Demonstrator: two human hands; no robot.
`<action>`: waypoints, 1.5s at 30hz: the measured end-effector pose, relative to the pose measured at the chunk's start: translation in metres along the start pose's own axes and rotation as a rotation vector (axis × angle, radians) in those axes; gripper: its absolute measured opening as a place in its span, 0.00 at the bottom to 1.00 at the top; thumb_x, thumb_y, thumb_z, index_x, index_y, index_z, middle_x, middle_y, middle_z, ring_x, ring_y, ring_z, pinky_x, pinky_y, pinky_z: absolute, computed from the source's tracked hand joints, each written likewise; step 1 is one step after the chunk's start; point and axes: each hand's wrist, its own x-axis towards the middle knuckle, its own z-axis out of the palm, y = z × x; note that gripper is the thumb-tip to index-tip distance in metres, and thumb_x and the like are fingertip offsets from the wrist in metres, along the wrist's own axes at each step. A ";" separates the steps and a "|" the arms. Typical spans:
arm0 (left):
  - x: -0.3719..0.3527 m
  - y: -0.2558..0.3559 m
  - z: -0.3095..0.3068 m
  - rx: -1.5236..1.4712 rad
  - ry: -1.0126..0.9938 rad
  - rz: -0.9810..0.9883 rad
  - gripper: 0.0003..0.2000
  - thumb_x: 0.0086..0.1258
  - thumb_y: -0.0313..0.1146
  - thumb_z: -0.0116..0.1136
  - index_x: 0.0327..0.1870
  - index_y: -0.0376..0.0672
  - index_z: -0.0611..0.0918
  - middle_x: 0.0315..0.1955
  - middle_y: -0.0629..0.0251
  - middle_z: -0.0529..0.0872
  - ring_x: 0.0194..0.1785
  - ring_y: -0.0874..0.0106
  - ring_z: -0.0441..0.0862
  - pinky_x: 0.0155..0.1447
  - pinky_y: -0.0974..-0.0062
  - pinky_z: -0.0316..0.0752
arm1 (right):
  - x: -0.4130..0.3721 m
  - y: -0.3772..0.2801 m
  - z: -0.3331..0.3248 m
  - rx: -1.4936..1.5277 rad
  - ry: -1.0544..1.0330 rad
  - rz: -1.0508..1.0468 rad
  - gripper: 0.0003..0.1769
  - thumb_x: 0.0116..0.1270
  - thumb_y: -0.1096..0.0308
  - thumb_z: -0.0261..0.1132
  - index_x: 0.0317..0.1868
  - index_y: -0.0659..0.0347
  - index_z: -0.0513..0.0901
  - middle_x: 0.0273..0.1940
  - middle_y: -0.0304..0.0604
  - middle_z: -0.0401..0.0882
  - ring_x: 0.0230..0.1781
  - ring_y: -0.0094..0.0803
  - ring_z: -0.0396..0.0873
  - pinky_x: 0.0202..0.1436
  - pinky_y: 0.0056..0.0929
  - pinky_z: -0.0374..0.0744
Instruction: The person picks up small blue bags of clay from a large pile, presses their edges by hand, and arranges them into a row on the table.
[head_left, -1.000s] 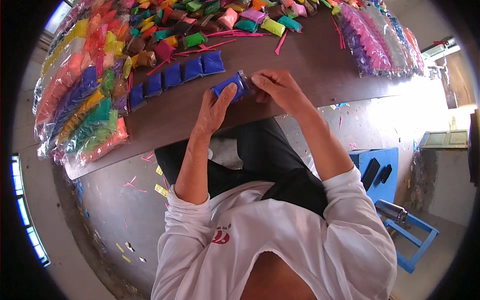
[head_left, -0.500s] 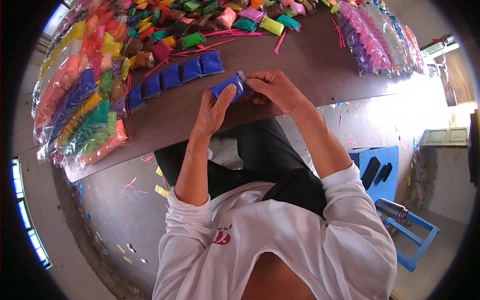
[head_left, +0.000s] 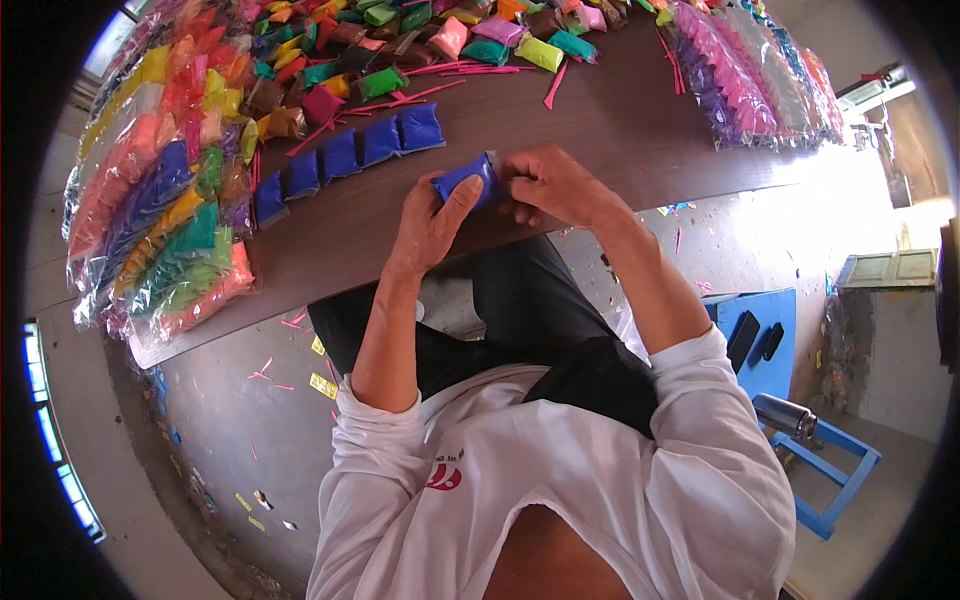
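Observation:
My left hand (head_left: 432,225) is closed on a blue packet (head_left: 468,182) in clear film, thumb pressed on top, above the table's front part. At the packet's right end is my right hand (head_left: 550,185), with fingers curled in. Whether they pinch the film edge or something small is hidden. A row of several joined blue packets (head_left: 341,154) lies on the table just beyond my left hand.
Loose coloured packets (head_left: 384,82) and thin pink strips (head_left: 470,70) cover the brown table's (head_left: 620,110) far side. Bagged packets are heaped at left (head_left: 175,215) and right (head_left: 735,85). A blue stool (head_left: 755,335) stands right of my legs; a metal flask (head_left: 785,415) is nearby.
The blue packet has turned slightly and shifted a little right in my left hand. My right hand's fingers have moved slightly right and curled more at its end.

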 end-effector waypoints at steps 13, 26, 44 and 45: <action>0.001 0.006 -0.003 -0.225 -0.005 -0.034 0.25 0.70 0.59 0.58 0.37 0.42 0.84 0.31 0.66 0.85 0.38 0.75 0.81 0.49 0.75 0.73 | -0.046 0.040 -0.042 -0.292 0.832 -0.061 0.11 0.65 0.67 0.61 0.38 0.65 0.86 0.25 0.51 0.81 0.26 0.36 0.83 0.33 0.34 0.78; -0.001 0.007 -0.001 -0.206 0.038 -0.044 0.26 0.69 0.61 0.59 0.40 0.41 0.85 0.31 0.66 0.86 0.38 0.76 0.81 0.47 0.76 0.74 | -0.043 0.017 -0.018 -0.234 0.616 -0.316 0.11 0.66 0.69 0.68 0.48 0.63 0.85 0.42 0.45 0.86 0.40 0.29 0.84 0.44 0.28 0.82; -0.003 0.009 -0.002 -0.149 0.006 -0.091 0.28 0.68 0.63 0.59 0.46 0.42 0.85 0.35 0.63 0.86 0.42 0.74 0.82 0.51 0.74 0.74 | -0.002 0.002 0.032 0.108 0.430 -0.319 0.09 0.64 0.75 0.69 0.44 0.67 0.83 0.35 0.42 0.85 0.36 0.25 0.81 0.43 0.26 0.80; -0.003 0.012 -0.002 -0.153 0.001 -0.082 0.28 0.67 0.63 0.59 0.46 0.42 0.85 0.35 0.63 0.86 0.42 0.74 0.81 0.50 0.75 0.74 | -0.002 0.001 0.032 0.147 0.437 -0.326 0.09 0.64 0.75 0.69 0.44 0.67 0.83 0.35 0.42 0.85 0.36 0.24 0.81 0.43 0.26 0.80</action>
